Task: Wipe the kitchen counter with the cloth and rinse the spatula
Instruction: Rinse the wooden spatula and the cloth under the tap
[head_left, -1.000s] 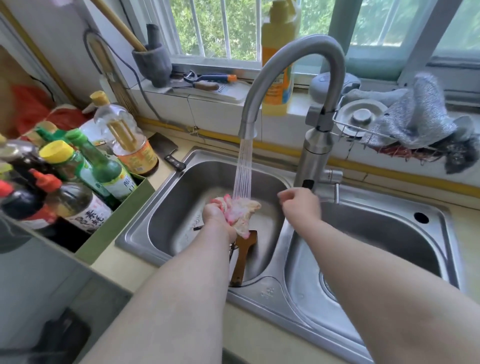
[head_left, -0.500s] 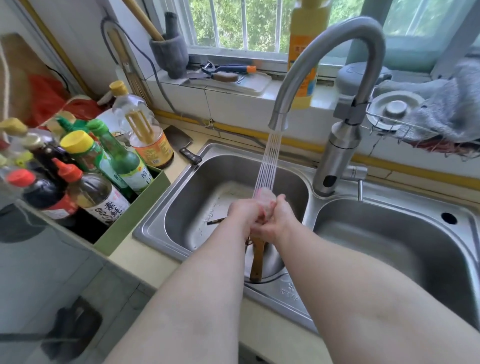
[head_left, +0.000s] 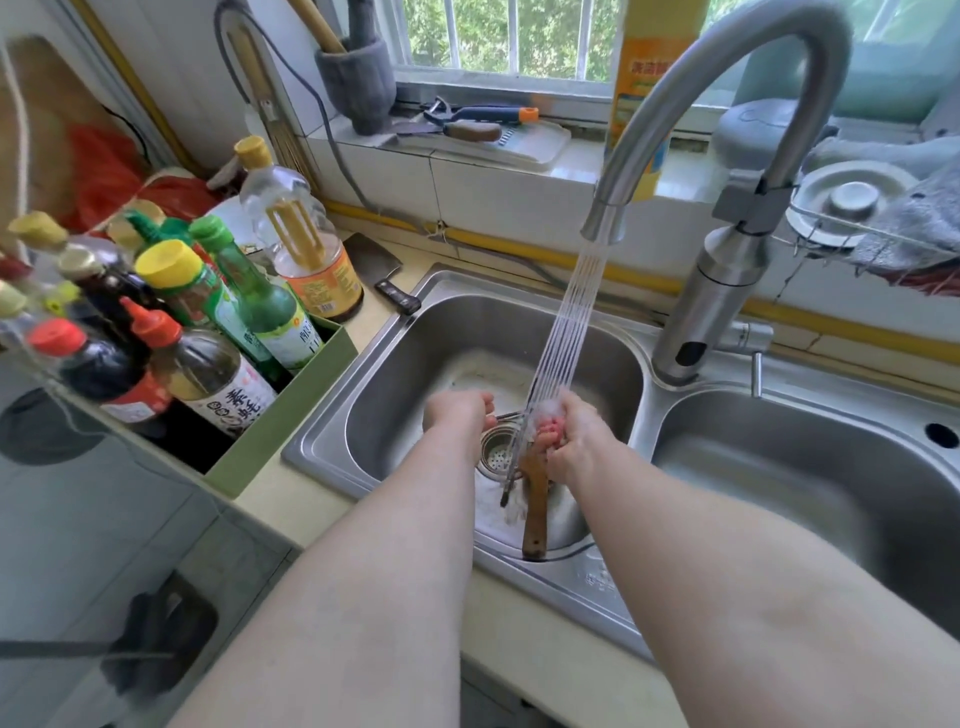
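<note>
Water runs from the curved steel faucet (head_left: 727, 73) into the left sink basin (head_left: 395, 353). My right hand (head_left: 574, 441) is under the stream, shut on a bunched pink cloth (head_left: 548, 427). My left hand (head_left: 460, 410) is a little to the left of it, fingers curled and holding nothing. A wooden spatula (head_left: 535, 512) lies in the basin below my right hand, its handle leaning on the front rim. A thin dark utensil (head_left: 511, 475) lies beside it near the drain strainer (head_left: 498, 452).
A green box (head_left: 291, 410) of sauce bottles stands left of the sink. A cleaver (head_left: 382, 270) lies behind it on the counter. The right basin (head_left: 831, 499) has nothing in it. A wire rack (head_left: 852, 228) with a lid and grey cloth hangs at right.
My two hands were pressed together on the cloth under the stream; now my left hand has drawn away to the left and only my right hand holds it.
</note>
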